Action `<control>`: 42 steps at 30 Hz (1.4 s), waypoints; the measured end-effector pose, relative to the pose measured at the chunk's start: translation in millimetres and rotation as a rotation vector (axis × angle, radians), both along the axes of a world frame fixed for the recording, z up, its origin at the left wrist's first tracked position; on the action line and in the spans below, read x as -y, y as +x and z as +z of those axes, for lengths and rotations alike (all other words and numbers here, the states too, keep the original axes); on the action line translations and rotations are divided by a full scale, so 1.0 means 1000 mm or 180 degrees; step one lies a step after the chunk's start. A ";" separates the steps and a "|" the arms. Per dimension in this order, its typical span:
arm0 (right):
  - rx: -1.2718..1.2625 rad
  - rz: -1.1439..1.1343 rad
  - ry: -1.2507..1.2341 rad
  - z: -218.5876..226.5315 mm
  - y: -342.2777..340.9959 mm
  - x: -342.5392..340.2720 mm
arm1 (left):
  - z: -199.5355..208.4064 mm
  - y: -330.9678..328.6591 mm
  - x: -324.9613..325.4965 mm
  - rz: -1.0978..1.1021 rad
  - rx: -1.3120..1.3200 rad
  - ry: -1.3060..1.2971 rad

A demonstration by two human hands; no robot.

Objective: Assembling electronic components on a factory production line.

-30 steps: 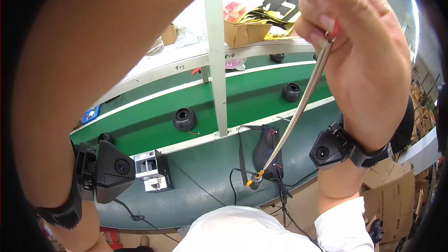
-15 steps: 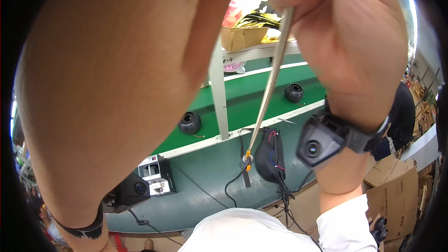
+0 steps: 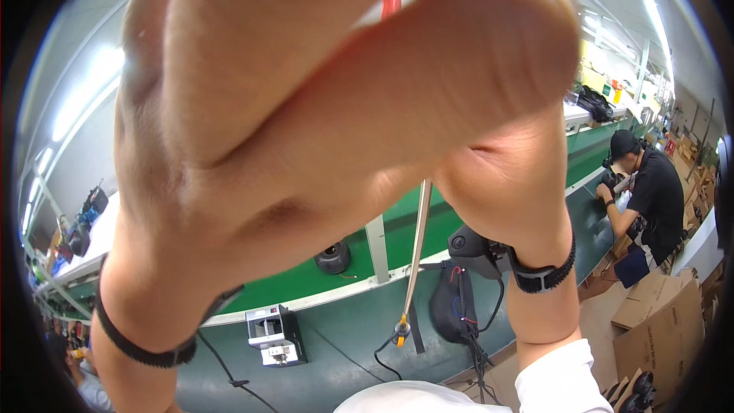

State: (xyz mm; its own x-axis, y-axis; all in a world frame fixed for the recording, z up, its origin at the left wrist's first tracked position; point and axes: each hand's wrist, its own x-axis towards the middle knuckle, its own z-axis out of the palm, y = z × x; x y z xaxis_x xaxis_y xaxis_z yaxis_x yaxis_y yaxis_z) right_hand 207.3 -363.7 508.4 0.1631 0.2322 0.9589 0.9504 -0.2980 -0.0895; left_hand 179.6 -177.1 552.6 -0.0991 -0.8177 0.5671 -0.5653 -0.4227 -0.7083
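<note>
Head view: our left hand (image 3: 367,107) now covers twelve o'clock, right hand (image 3: 505,168) and cord (image 3: 415,260) behind. We can't tell either grip.

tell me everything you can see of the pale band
The band is narrow, beige and slightly shiny; its material is unclear. It runs nearly straight, leaning a little, from behind the left hand down to a grey-and-orange piece, which it seems to join. Its top is hidden, so what grips it cannot be told.
</note>
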 end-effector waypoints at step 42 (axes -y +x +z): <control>0.0266 0.0073 0.2415 -0.018 0.052 -0.039 | 0.060 0.022 0.029 0.0636 -0.0662 -0.0890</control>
State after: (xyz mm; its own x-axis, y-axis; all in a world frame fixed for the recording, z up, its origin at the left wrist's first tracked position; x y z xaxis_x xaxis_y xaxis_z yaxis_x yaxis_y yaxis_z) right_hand 259.3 -324.6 490.2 0.0860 -0.4928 0.8659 0.9682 -0.1637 -0.1893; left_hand 201.1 -206.1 612.4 0.1867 -0.6205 0.7617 -0.5716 -0.6992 -0.4294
